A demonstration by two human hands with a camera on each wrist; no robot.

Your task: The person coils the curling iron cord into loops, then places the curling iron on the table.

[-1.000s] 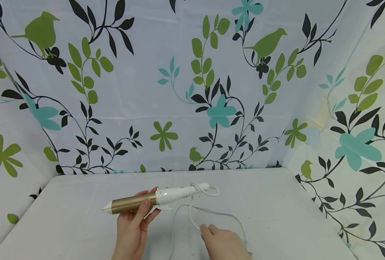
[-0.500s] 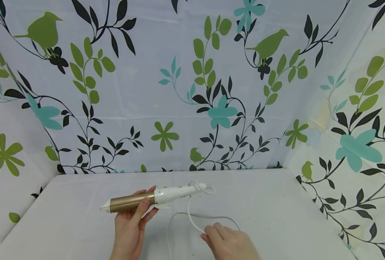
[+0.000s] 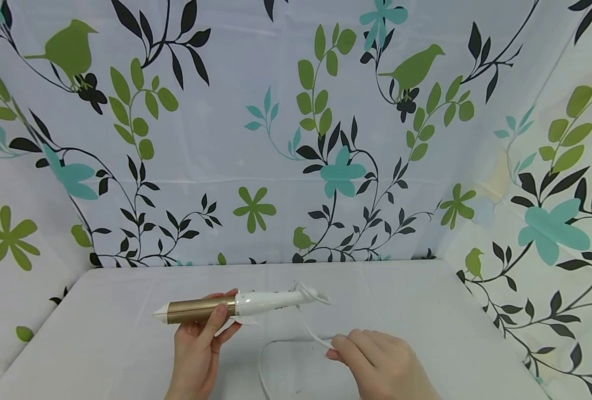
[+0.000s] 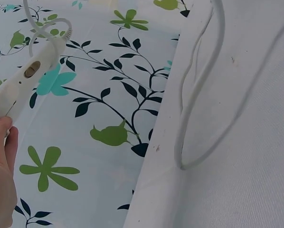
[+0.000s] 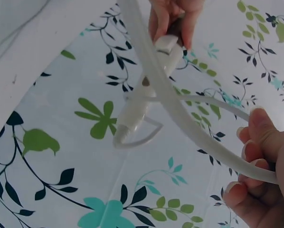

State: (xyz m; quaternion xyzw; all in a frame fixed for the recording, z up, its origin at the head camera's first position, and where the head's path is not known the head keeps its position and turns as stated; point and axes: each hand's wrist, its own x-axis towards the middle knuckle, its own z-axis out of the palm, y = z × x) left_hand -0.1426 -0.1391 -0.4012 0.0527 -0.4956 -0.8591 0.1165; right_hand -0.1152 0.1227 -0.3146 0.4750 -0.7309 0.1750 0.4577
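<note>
A hair curling iron [image 3: 261, 302] with a gold barrel and white handle lies nearly level above the table, its white tip to the left. My left hand [image 3: 196, 340] grips the gold barrel, thumb in front and fingers behind. White power cord [image 3: 310, 331] loops around the handle's tail end and runs down to my right hand [image 3: 378, 355], which pinches it with curled fingers. In the right wrist view, the cord [image 5: 170, 102] crosses in front of the handle and enters the curled fingers [image 5: 265, 135]. The plug end is hidden.
More cord [image 4: 198, 88] trails across the white table [image 3: 126, 344] toward its front edge. A cloth [image 3: 216, 139] printed with birds, leaves and flowers rises behind the table, and similar cloth [image 3: 561, 311] covers the sides.
My right hand has moved to the right with the cord, drawing it outward from the handle. The curling iron has shifted slightly left and turned closer to level.
</note>
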